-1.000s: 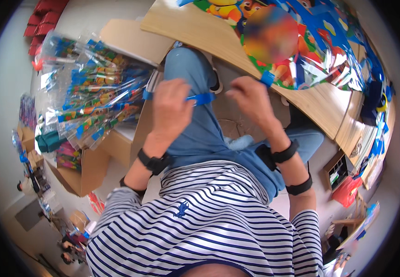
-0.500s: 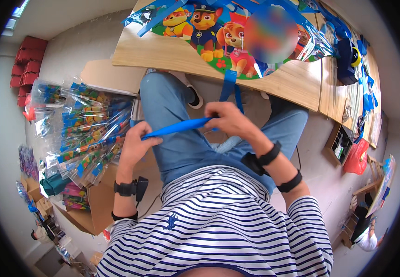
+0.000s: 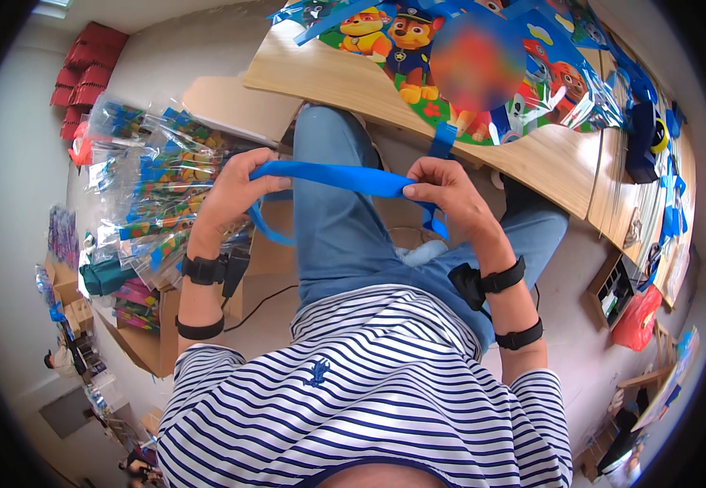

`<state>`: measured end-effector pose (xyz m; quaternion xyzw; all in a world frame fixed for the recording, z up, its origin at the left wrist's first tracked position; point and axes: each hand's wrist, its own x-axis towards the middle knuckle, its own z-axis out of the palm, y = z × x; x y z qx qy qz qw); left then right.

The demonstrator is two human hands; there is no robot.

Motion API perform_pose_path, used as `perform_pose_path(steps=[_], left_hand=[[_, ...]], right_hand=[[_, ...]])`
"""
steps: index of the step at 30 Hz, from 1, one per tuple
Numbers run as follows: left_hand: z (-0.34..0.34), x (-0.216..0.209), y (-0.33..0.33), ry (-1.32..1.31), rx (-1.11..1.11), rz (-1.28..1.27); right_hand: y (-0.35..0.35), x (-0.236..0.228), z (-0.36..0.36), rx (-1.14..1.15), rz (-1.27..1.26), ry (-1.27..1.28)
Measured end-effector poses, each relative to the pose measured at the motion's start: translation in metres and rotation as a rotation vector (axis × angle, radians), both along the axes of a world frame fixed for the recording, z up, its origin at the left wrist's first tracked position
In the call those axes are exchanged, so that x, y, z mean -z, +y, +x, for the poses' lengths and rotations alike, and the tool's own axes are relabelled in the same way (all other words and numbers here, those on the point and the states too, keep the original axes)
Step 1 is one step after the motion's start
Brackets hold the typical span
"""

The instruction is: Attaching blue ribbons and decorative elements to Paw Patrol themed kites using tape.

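A blue ribbon (image 3: pixel 336 176) stretches between my two hands above my lap. My left hand (image 3: pixel 239 189) pinches one part of it, and a loose length loops down beneath that hand. My right hand (image 3: pixel 450 191) grips the other part between thumb and fingers, with more ribbon trailing below it. Beyond the hands, a printed cartoon-dog sheet (image 3: pixel 410 49) lies on the wooden table (image 3: pixel 320 85). Another strip of blue ribbon (image 3: pixel 443 140) hangs over the table's near edge, close to my right hand.
Clear-wrapped colourful packets (image 3: pixel 157 179) are piled to my left, by a cardboard box (image 3: pixel 153 325). Dark red stacks (image 3: pixel 92 69) stand farther left. At right are a blue tape dispenser (image 3: pixel 642 142), a small black tray (image 3: pixel 612 291) and a red plastic bag (image 3: pixel 636 319).
Both hands have moved farther apart, stretching a longer span of ribbon between them. A loop of ribbon now hangs below the left hand. The whole view has shifted a little.
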<state>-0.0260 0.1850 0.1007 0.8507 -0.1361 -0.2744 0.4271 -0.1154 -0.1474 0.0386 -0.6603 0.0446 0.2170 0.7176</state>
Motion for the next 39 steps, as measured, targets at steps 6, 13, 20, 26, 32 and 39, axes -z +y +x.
perform_pose_path(steps=[6,13,20,26,32,39], left_hand=[[0.003,0.005,0.039,0.272,-0.162,-0.201],[0.003,0.018,0.067,0.269,-0.166,-0.406],[-0.004,0.029,0.072,0.304,-0.125,-0.183],[-0.009,0.038,0.077,0.377,-0.104,-0.111],[0.031,0.037,0.036,0.436,-0.068,-0.134],[0.081,0.035,-0.043,0.426,-0.022,-0.221]], right_hand=[[-0.012,-0.002,0.013,-0.021,0.017,0.055],[0.0,0.007,0.024,-0.056,-0.074,-0.009],[0.0,0.017,0.029,-0.143,-0.082,-0.051],[-0.01,0.016,0.028,-0.328,-0.079,-0.048],[-0.053,-0.013,0.04,-0.333,-0.101,0.056],[-0.14,-0.058,0.093,-0.135,0.171,0.054]])
